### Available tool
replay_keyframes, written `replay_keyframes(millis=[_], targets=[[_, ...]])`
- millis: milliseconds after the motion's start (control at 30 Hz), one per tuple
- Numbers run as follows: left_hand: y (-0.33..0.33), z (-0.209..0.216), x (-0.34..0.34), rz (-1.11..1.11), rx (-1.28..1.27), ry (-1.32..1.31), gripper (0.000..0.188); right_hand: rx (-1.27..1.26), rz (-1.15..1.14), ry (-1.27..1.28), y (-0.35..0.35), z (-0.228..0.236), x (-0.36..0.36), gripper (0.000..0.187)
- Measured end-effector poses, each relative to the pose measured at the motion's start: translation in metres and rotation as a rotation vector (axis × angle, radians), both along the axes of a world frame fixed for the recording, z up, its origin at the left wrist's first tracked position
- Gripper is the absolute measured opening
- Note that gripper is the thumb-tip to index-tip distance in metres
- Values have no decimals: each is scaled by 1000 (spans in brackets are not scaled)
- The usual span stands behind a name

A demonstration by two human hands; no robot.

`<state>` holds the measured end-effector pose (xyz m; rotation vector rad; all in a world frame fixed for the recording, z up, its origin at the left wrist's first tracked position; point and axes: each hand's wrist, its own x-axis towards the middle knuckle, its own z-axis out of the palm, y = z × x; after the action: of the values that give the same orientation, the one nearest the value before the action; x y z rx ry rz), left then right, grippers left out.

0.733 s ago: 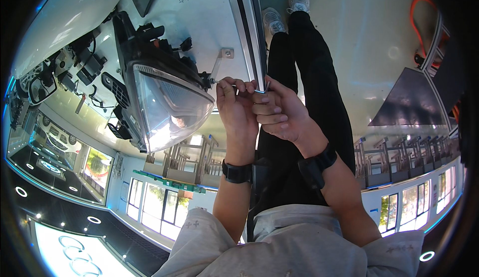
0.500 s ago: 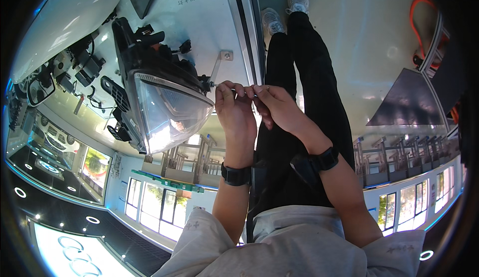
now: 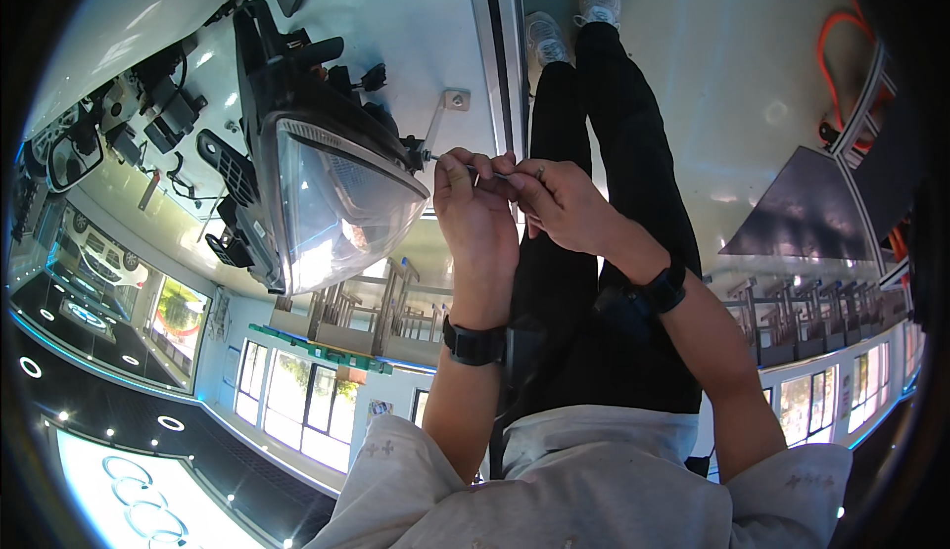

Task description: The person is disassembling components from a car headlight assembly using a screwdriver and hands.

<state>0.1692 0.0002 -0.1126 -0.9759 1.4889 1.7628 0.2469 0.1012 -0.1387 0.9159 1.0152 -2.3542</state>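
Observation:
A car headlight (image 3: 341, 203) with a clear lens and black housing is on the left, held up off the board. A small metal fastener (image 3: 427, 155) sticks out of its right corner. My left hand (image 3: 477, 203) is pinched at the fastener's right side, on a thin metal rod (image 3: 502, 175) that runs on to the other hand. Its tip by the fastener is mostly hidden by my fingers. My right hand (image 3: 569, 205) is closed on the rod's other end, close beside the left; its exact kind does not show. Black bands are on both wrists.
A metal bracket (image 3: 453, 102) stands behind the headlight on the white board (image 3: 396, 40). Car parts, including a mirror (image 3: 74, 158), lie at far left under a white body panel (image 3: 139, 35). A dark metal rail (image 3: 492, 54) edges the board. An orange hose (image 3: 831, 64) hangs at right.
My right hand has shifted slightly right and its fingers have turned, showing more of the rod. The left hand stays near the fastener. The whole view has shifted a little.

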Motion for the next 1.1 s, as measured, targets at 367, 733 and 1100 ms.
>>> replay_keyframes(millis=[367, 733, 1100], targets=[[-1, 1, -3, -53, -24, 7, 24, 414, 474, 386, 34, -5, -5, 24], [-2, 4, -2, -47, -39, 8, 27, -542, 67, -104, 16, 3, 5, 31], [6, -4, -2, -1, -38, 24, 27, 1003, 230, 462, 14, -17, 6, 16]])
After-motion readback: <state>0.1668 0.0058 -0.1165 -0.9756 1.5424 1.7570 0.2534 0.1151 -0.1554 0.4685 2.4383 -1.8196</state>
